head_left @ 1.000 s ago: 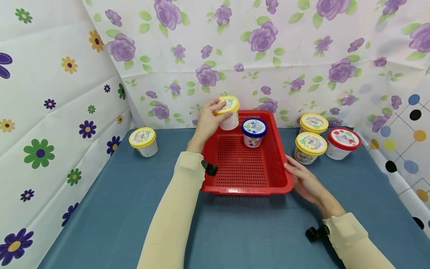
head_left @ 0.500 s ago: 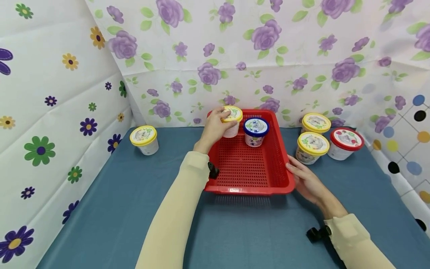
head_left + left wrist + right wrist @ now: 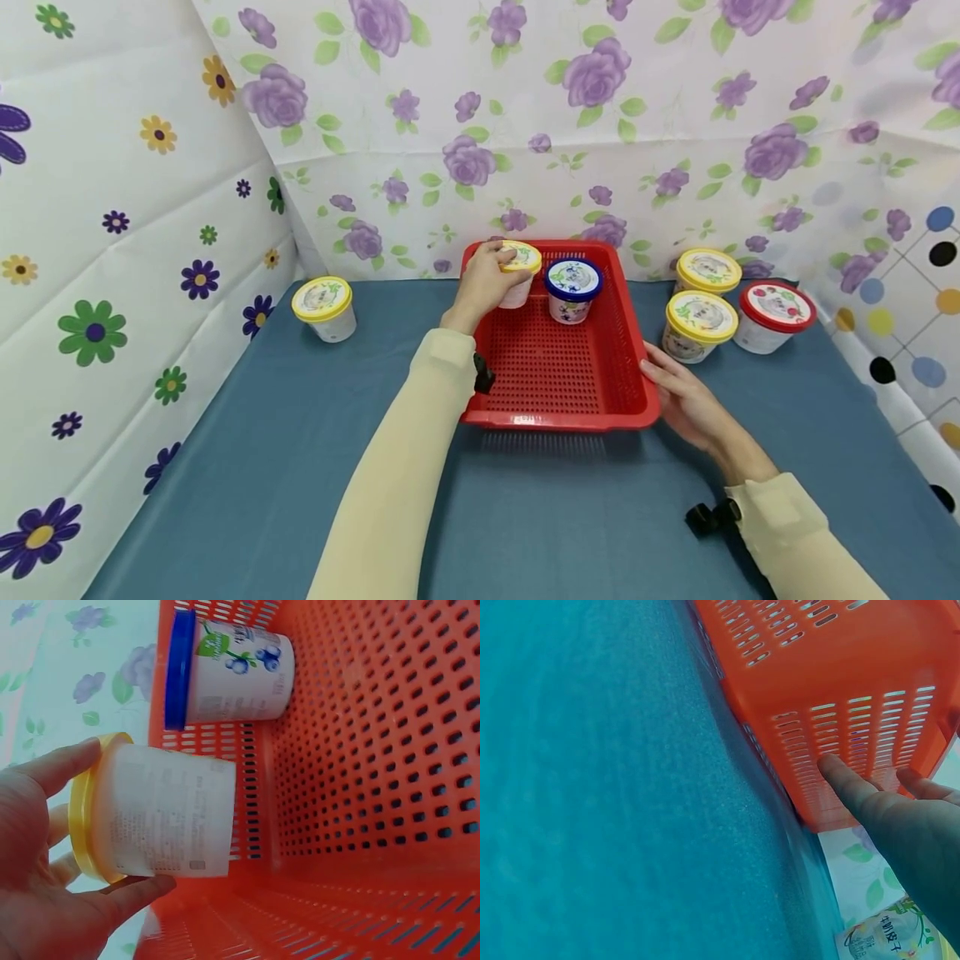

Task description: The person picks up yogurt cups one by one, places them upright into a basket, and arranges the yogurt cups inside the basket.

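My left hand [image 3: 480, 287] grips a white tub with a yellow lid [image 3: 519, 287] by its lid and upper side. In the left wrist view this tub [image 3: 169, 810] is inside the red plastic basket [image 3: 543, 421]; whether its base touches the floor is unclear. Beside it, apart, a tub with a dark blue lid [image 3: 573, 292] stands upright in the basket, blueberries printed on its side. At the basket's right side, my right hand [image 3: 690, 404] holds the rim, its thumb at the edge and its fingers [image 3: 847, 784] against the outer slotted wall.
A yellow-lidded tub [image 3: 324, 308] stands at the left on the blue cloth [image 3: 360, 400]. Right of the basket stand two more yellow-lidded tubs, a nearer one [image 3: 699, 325] and a farther one [image 3: 707, 271], beside a red-lidded tub [image 3: 775, 317]. A flowered sheet [image 3: 420, 167] hangs behind.
My left hand has lowered the yellow-lidded tub from above the basket's back left corner into the basket, moving slightly right. The right hand stays at the basket's rim.
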{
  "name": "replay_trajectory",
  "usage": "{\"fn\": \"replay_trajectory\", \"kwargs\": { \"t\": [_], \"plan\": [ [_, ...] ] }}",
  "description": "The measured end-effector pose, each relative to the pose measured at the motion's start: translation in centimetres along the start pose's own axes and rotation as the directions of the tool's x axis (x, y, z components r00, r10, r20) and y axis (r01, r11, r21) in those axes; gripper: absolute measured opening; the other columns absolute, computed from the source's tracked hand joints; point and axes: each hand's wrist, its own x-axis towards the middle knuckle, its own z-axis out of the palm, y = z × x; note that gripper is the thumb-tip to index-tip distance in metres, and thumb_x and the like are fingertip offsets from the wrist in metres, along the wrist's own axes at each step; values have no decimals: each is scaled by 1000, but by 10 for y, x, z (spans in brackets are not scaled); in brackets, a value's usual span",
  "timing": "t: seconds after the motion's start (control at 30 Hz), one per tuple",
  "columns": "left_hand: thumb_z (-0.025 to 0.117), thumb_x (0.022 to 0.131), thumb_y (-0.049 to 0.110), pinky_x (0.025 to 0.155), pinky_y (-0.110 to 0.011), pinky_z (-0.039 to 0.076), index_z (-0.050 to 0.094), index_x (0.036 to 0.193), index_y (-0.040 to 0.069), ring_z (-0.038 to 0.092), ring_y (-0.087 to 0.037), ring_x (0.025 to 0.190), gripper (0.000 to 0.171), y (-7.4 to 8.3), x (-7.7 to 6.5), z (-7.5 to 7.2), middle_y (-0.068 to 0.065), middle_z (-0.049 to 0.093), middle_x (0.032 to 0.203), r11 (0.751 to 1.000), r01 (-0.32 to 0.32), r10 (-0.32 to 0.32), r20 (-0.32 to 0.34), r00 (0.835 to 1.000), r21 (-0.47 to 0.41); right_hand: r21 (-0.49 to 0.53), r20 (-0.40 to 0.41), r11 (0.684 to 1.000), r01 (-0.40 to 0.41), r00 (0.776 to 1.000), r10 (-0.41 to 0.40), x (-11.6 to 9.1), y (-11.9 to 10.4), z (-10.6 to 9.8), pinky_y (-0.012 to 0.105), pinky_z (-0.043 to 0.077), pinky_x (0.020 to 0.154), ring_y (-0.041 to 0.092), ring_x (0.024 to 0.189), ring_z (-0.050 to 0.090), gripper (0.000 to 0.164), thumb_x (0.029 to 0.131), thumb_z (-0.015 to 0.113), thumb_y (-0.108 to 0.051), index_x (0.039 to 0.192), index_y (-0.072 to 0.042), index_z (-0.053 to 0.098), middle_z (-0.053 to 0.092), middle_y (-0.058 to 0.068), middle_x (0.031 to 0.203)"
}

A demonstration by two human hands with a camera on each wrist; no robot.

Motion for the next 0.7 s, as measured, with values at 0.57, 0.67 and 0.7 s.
{"fn": "replay_trajectory", "kwargs": {
  "t": [0.57, 0.67, 0.7],
  "plan": [
    [76, 98, 24, 113, -42, 43, 59, 147, 5, 47, -31, 141, 55, -3, 9, 12, -13, 43, 160, 998, 63, -65, 94, 994, 23, -3, 3, 1000, 2, 1000, -2, 0, 0, -2, 34, 55, 100, 16, 125, 61, 53, 116, 29, -17, 167, -10, 16, 51, 7, 153],
    [76, 97, 22, 114, -42, 41, 59, 146, 3, 46, -32, 142, 55, -4, 11, 12, -15, 43, 160, 998, 54, -56, 104, 993, 20, -6, -2, 1000, -7, 1000, 7, 0, -1, -1, 35, 55, 100, 15, 125, 61, 53, 116, 30, -18, 167, -11, 16, 50, 6, 153],
    [77, 97, 21, 115, -42, 41, 60, 145, 3, 45, -32, 143, 55, -5, 11, 13, -15, 44, 159, 998, 54, -55, 105, 993, 14, -7, -3, 1000, -10, 1000, 10, 0, -1, -1, 35, 55, 100, 15, 125, 61, 53, 116, 30, -19, 167, -11, 16, 50, 6, 153]
  ]
}}
